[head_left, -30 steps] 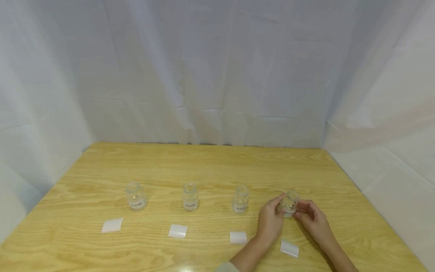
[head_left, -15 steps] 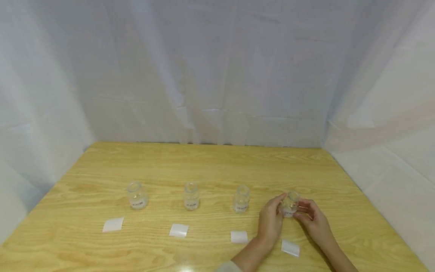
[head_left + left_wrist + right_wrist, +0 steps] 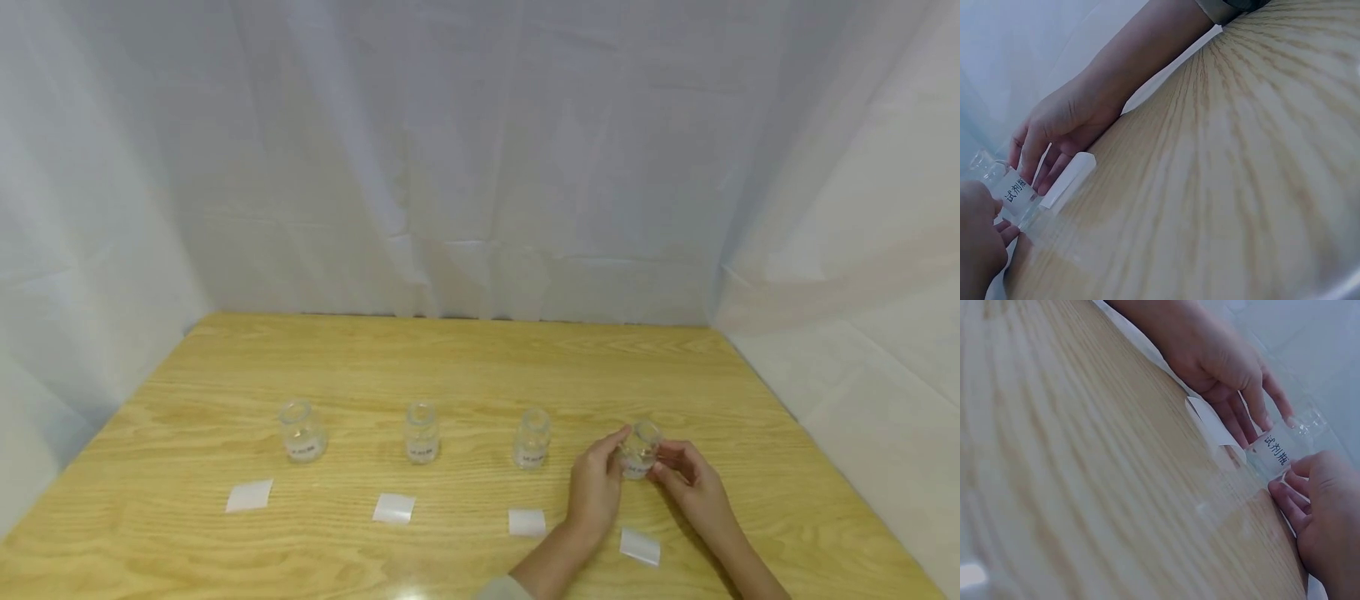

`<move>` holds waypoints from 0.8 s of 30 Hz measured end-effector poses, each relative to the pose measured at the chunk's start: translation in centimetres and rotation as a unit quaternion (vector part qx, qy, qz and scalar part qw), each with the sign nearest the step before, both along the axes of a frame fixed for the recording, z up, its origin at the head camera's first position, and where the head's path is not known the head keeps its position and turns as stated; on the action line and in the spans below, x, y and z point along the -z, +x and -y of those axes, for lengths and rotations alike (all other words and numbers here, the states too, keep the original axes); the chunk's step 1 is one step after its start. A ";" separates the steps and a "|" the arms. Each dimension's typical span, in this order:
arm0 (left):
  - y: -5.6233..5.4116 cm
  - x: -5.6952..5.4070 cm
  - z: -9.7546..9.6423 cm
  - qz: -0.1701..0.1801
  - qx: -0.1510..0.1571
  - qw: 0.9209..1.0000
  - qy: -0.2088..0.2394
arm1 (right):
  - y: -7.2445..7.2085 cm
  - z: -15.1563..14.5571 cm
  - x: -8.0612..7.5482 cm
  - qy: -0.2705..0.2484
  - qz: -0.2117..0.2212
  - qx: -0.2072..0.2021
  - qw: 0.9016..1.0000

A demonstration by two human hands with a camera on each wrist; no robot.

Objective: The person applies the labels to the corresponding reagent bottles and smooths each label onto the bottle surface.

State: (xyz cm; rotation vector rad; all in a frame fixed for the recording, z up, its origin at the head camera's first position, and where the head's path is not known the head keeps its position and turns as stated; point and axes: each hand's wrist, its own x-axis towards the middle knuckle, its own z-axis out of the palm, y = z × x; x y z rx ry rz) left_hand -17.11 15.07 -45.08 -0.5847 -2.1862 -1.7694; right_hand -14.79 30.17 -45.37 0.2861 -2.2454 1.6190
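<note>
A clear glass reagent bottle (image 3: 639, 452) with a white label stands upright at the right end of a row. My left hand (image 3: 596, 490) holds its left side, and my right hand (image 3: 697, 492) holds the right side, the thumb at the label's edge. In the left wrist view, dark printed characters show on the bottle's label (image 3: 1015, 190); the right hand (image 3: 1063, 128) is beyond it. From the right wrist view, the left hand (image 3: 1225, 369) has fingertips against the glass, and the right hand (image 3: 1329, 512) touches the label's edge with its thumb.
Three similar labelled bottles stand to the left: the nearest bottle (image 3: 532, 442), the middle bottle (image 3: 422, 435) and the far-left bottle (image 3: 302, 433). White paper pieces lie in front, including one paper (image 3: 640, 547) between my forearms. White curtains (image 3: 480, 167) surround the wooden table (image 3: 337, 558).
Both hands stay around the right-hand bottle. My right thumb has shifted slightly at the label, and the label's printing shows a little more plainly. The other bottles and papers stay put.
</note>
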 end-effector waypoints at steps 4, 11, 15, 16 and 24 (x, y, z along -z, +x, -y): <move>0.1 -0.1 -0.1 0.007 -0.001 1.000 -0.002 | 0.0 0.0 -0.1 -0.021 0.001 -0.014 1.000; 0.5 -0.3 0.0 0.038 -0.004 0.999 -0.012 | 0.3 -0.1 0.1 -0.008 0.000 -0.009 1.000; 0.5 -0.5 0.1 0.061 -0.010 0.998 -0.018 | 0.2 0.0 0.1 0.004 -0.015 -0.005 1.000; 0.5 -0.5 0.2 0.062 -0.012 0.998 -0.018 | 0.1 0.0 0.0 0.005 -0.018 0.000 1.000; 0.8 -2.8 1.2 0.036 0.016 0.999 -0.016 | 0.2 -0.2 -3.8 0.033 -0.042 0.013 0.998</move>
